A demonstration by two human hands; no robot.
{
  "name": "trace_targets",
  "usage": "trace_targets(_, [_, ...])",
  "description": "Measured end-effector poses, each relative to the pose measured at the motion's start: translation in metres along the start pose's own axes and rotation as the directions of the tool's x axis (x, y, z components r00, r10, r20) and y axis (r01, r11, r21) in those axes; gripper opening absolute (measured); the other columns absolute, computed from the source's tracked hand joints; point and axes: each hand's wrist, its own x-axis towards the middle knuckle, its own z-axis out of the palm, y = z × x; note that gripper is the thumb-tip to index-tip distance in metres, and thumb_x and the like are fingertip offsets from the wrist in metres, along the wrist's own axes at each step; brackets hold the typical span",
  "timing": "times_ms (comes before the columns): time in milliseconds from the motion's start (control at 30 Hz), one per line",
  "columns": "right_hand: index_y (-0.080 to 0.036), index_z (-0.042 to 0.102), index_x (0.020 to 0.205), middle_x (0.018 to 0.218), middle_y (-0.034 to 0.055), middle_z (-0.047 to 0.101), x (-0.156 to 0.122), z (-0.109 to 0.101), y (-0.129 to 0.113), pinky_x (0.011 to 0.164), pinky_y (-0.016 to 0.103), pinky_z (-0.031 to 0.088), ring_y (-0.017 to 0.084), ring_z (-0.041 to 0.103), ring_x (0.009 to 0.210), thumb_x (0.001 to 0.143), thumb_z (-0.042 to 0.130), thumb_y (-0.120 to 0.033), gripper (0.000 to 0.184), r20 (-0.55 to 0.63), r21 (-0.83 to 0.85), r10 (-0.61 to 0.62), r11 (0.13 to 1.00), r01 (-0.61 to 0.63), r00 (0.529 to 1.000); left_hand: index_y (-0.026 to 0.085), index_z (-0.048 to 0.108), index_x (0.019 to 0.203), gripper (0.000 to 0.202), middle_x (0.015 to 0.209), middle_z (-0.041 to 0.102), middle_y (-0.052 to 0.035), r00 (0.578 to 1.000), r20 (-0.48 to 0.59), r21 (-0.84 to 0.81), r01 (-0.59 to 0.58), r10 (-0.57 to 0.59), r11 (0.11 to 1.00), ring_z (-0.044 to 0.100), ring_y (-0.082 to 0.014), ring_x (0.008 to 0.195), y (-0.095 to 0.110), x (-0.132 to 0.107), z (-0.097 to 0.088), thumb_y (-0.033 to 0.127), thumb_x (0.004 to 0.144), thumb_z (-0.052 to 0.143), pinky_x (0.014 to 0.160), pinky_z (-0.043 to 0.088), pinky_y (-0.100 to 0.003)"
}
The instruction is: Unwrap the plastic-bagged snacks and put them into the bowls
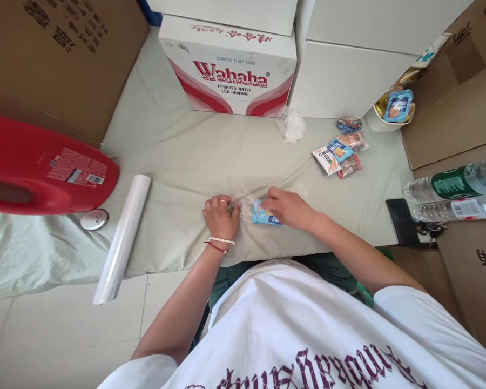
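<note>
A blue snack packet point(261, 214) lies on the cloth-covered table in front of me, with crumpled clear plastic film point(245, 204) around its left end. My left hand point(222, 217) is closed on the film, thumb towards the packet, its other fingers curled down near the cloth. From the other side my right hand point(288, 208) holds the packet, fingers bent over its upper face and partly hiding it. Whether the film passes under the packet I cannot tell.
Left of my hands lie a roll of plastic film point(123, 237) and a red jug point(48, 167). A water carton point(230, 70) stands behind, with a crumpled plastic ball point(294, 127) before it. Several snack packets point(340, 149), a phone point(402, 221) and bottles point(457, 181) lie right.
</note>
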Motion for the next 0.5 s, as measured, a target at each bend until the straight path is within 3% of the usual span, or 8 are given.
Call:
trace_targets(100, [-0.026,0.069,0.131,0.116,0.0082,0.064,-0.015,0.021,-0.014,0.068,0.028,0.031,0.02,0.055,0.092,0.104,0.048,-0.016,0.035,0.162,-0.099,-0.041,0.993,0.058,0.986,0.019,0.069,0.121,0.036,0.105,0.072,-0.0133,1.0,0.02,-0.039,0.01,-0.009,0.999,0.059,-0.0363,0.112,-0.001,0.005,0.0,0.033,0.09,0.06,0.096,0.044,-0.051])
trace_targets(167, [-0.028,0.064,0.141,0.118,0.0103,0.063,-0.021,0.033,-0.017,0.07,0.029,0.033,0.021,0.055,0.096,0.106,0.047,-0.016,0.041,0.19,-0.122,-0.023,0.991,0.047,0.981,0.02,0.072,0.117,0.033,0.095,0.073,-0.0107,0.999,0.039,-0.086,0.019,-0.016,0.996,0.062,-0.0348,0.108,-0.004,0.009,-0.002,0.032,0.089,0.059,0.097,0.045,-0.05])
trace_targets(267, [-0.03,0.061,0.146,0.118,0.0108,0.062,-0.024,0.044,-0.018,0.076,0.029,0.036,0.021,0.056,0.098,0.109,0.046,-0.02,0.041,0.146,-0.096,0.028,0.995,-0.014,0.989,0.022,0.076,0.097,0.024,0.083,0.072,-0.0059,0.997,0.051,-0.264,0.074,-0.063,0.962,0.065,-0.0266,0.091,-0.009,0.01,-0.011,0.035,0.087,0.059,0.089,0.05,-0.041])
trace_targets(367, [-0.027,0.067,0.138,0.114,0.0098,0.062,-0.024,0.05,-0.02,0.082,0.031,0.041,0.021,0.056,0.099,0.111,0.044,-0.027,0.035,0.072,-0.017,0.068,0.998,-0.067,0.995,0.022,0.076,0.094,0.024,0.084,0.07,-0.0023,0.997,0.026,-0.462,0.078,-0.075,0.884,0.062,-0.0179,0.076,-0.002,0.0,-0.021,0.04,0.087,0.062,0.075,0.052,-0.031])
trace_targets(500, [-0.022,0.072,0.127,0.121,0.0124,0.063,-0.028,0.059,-0.023,0.1,0.041,0.047,0.026,0.055,0.115,0.109,0.046,-0.024,0.032,-0.058,0.043,0.045,0.998,-0.042,0.997,0.021,0.075,0.098,0.024,0.088,0.068,-0.003,0.995,0.042,-0.513,-0.059,0.094,0.856,0.062,-0.0159,0.074,0.034,-0.025,-0.021,0.037,0.092,0.058,0.073,0.054,-0.03])
